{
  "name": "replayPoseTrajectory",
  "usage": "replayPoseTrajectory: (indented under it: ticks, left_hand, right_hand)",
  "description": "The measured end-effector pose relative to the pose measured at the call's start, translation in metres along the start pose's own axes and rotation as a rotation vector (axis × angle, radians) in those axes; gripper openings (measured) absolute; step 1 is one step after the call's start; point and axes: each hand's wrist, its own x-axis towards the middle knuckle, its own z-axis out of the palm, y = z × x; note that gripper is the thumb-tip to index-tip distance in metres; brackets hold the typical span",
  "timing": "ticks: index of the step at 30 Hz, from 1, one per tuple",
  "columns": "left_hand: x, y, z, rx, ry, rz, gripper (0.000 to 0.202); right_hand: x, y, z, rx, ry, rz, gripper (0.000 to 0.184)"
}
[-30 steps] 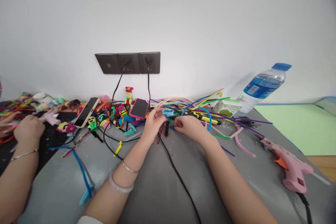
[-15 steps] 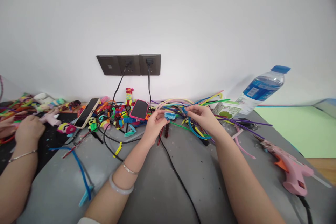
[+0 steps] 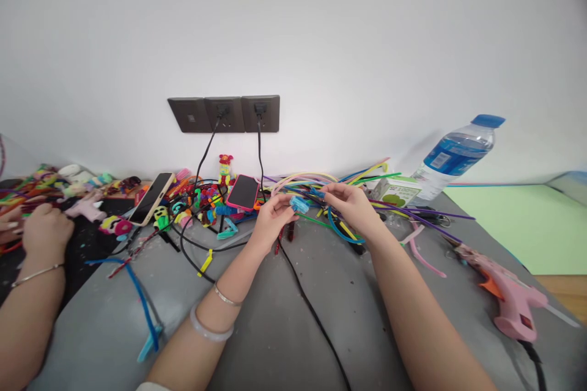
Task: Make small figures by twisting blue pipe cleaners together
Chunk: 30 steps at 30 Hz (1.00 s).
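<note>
In front of me, my left hand pinches a small light-blue folded pipe-cleaner piece between thumb and fingers. Close to its right, my right hand is closed at the fingertips on a small darker-blue pipe-cleaner piece, partly covered by the fingers. The two blue pieces are a short gap apart, above the grey table. Behind the right hand lies a loose bundle of coloured pipe cleaners. A bent blue pipe cleaner rests on the table at the left.
A pink glue gun and a tilted water bottle are at right, by a small box. Two phones, fuzzy figures and black cords lie toward the wall. Another person's hands work at far left.
The light-blue piece has turned in my left fingers and now tilts down to the right. My right fingertips have shifted slightly left with the darker-blue piece. The other person's hands moved slightly left.
</note>
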Motion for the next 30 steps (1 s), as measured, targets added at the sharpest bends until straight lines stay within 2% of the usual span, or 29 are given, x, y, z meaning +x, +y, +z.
replayPoseTrajectory:
  ticks: [9, 17, 22, 30]
  left_hand:
    - [0.000, -0.002, -0.002, 0.050, -0.031, 0.022, 0.037]
    - [0.001, -0.002, -0.002, 0.035, -0.017, 0.034, 0.038]
    - [0.000, 0.000, -0.001, 0.029, 0.005, 0.034, 0.037]
    - [-0.001, 0.001, 0.000, 0.047, 0.019, 0.038, 0.037]
  right_hand:
    - [-0.001, 0.001, 0.013, -0.063, -0.055, -0.073, 0.026]
    - [0.000, 0.005, 0.012, -0.002, -0.044, -0.031, 0.028]
    - [-0.003, -0.002, 0.019, 0.062, -0.058, 0.015, 0.027]
    - [-0.004, -0.005, 0.022, 0.021, -0.046, 0.025, 0.027]
